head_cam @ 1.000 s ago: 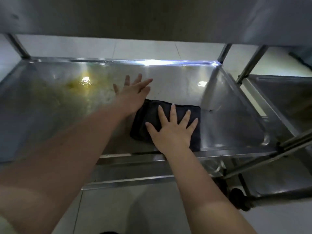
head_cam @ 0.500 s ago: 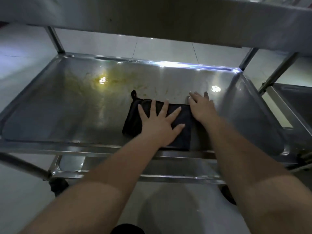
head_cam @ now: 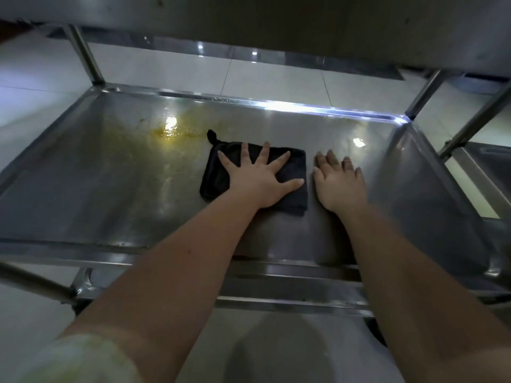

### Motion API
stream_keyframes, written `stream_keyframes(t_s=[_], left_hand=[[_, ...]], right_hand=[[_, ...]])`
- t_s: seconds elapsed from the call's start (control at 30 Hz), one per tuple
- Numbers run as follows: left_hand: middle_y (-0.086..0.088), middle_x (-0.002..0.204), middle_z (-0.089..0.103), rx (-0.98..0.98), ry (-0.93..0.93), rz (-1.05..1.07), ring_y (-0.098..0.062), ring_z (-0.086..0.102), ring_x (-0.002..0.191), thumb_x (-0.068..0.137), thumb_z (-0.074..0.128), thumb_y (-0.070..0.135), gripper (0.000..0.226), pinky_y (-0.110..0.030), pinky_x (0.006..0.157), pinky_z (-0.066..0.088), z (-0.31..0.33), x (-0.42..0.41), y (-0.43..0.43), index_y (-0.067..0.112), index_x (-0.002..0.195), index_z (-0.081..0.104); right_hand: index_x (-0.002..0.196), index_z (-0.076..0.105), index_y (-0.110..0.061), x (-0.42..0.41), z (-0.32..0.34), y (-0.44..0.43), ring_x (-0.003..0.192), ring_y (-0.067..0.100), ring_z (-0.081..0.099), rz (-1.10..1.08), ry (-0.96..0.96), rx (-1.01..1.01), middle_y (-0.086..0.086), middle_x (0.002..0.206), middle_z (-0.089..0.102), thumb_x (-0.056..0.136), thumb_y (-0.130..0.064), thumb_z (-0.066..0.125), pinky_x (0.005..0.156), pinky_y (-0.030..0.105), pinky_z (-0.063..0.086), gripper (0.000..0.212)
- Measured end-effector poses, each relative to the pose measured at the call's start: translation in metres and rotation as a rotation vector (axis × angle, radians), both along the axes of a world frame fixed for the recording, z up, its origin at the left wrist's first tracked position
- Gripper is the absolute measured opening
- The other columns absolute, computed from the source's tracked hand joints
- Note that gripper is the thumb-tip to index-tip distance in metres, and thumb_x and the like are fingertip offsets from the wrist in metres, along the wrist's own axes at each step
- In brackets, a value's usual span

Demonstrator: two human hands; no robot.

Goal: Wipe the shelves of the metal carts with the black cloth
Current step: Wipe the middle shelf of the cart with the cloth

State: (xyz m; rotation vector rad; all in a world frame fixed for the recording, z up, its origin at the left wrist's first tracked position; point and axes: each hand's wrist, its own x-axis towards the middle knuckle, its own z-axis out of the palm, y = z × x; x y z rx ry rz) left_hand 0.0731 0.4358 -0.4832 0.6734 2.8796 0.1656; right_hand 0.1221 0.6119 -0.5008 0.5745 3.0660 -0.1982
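Presses down flat on a soft black folded cloth (head_cam: 217,178) with the left hand (head_cam: 260,183). Fingers (head_cam: 265,153) straight and spread wide on top of it, thumb pointing out to 3 o'clock. Cloth near the middle of a shiny grey metal cart shelf (head_cam: 96,189), a little toward 3 o'clock. Small black loop (head_cam: 211,135) sticking out of the cloth's corner at 11 o'clock.

Rests the right hand (head_cam: 338,186) flat on the bare metal just beside the cloth, at 3 o'clock from it. Fingers (head_cam: 331,161) there straight and close together, holding nothing.

At 10 o'clock from the cloth, a yellow stain (head_cam: 163,134), wet-looking, with a bright glare on it. At 2 o'clock from the cloth, past the right hand, a small spot of light (head_cam: 358,142) on the metal. Raised rim (head_cam: 304,107) round the shelf, shining white along the far edge at 12 o'clock.

Up at 12 o'clock, the grey underside of an upper metal shelf (head_cam: 276,20). Thin metal posts (head_cam: 83,55) at the far corners. Down at 6 o'clock, under the arms, the edge of a lower metal shelf (head_cam: 276,302). Out at 3 o'clock, past the posts, part of a second metal cart (head_cam: 492,158). White floor tiles (head_cam: 276,78) behind and around.
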Motion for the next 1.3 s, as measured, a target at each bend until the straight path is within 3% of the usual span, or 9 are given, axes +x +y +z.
stream_keyframes(t_s=[0.27,0.5,0.73,0.9,0.97,1.13,1.3], left_hand=[[0.007,0.165,-0.011,-0.036,0.006,-0.008,-0.038,-0.019,0.148,0.080,0.016,0.089,0.081,-0.080,0.101,-0.012,0.007,-0.055,0.038,0.053,0.152,0.002],[0.010,0.165,-0.009,-0.007,0.047,-0.057,-0.034,-0.015,0.149,0.079,0.017,0.089,0.077,-0.074,0.105,-0.016,-0.008,-0.016,-0.038,0.059,0.148,0.000],[0.011,0.165,-0.008,-0.064,-0.001,0.227,-0.033,-0.011,0.150,0.078,0.017,0.090,0.079,-0.077,0.106,-0.008,0.003,-0.063,-0.139,0.059,0.149,0.000],[0.011,0.164,-0.012,-0.056,-0.018,0.203,-0.035,-0.015,0.149,0.079,0.017,0.089,0.077,-0.077,0.105,-0.009,0.006,-0.054,-0.130,0.060,0.148,-0.001],[0.012,0.164,-0.013,-0.054,-0.031,0.178,-0.035,-0.016,0.149,0.079,0.018,0.089,0.076,-0.078,0.104,-0.011,0.007,-0.044,-0.132,0.062,0.147,-0.001],[0.011,0.163,-0.019,-0.087,-0.054,0.097,-0.035,-0.019,0.148,0.073,0.008,0.091,0.079,-0.078,0.104,-0.010,0.003,0.021,-0.153,0.063,0.144,-0.011],[0.010,0.162,-0.021,-0.116,-0.052,0.106,-0.036,-0.022,0.147,0.061,-0.002,0.094,0.088,-0.078,0.104,-0.010,-0.001,0.067,-0.166,0.063,0.142,-0.017]], right_hand=[[0.156,0.014,-0.036,-0.004,-0.001,0.003,0.151,0.026,0.005,-0.024,0.026,-0.014,-0.008,0.165,0.006,0.105,-0.044,0.015,0.120,0.047,0.002,0.052],[0.156,0.018,-0.034,-0.001,0.003,0.001,0.151,0.028,0.006,-0.015,0.021,-0.034,-0.006,0.165,0.009,0.104,-0.046,0.018,0.119,0.049,0.003,0.053],[0.156,0.015,-0.035,0.003,0.008,-0.008,0.151,0.032,0.005,-0.016,-0.051,0.008,-0.005,0.165,0.007,0.100,-0.058,0.022,0.120,0.051,0.002,0.060],[0.151,0.027,-0.039,-0.007,0.017,-0.031,0.150,0.034,0.005,0.065,-0.054,-0.030,-0.011,0.163,0.013,0.101,-0.051,0.029,0.114,0.066,0.002,0.051],[0.153,0.022,-0.041,-0.021,0.019,-0.055,0.151,0.032,0.000,0.162,-0.090,-0.059,-0.013,0.164,0.009,0.102,-0.049,0.026,0.113,0.067,-0.001,0.051],[0.152,0.003,-0.049,-0.035,0.016,-0.087,0.149,0.041,-0.009,0.063,-0.145,-0.041,-0.017,0.163,-0.005,0.100,-0.057,0.013,0.109,0.072,-0.007,0.054],[0.153,0.000,-0.049,-0.030,0.012,-0.086,0.148,0.041,-0.009,0.099,-0.147,-0.020,-0.015,0.164,-0.007,0.099,-0.059,0.013,0.110,0.071,-0.007,0.056]])
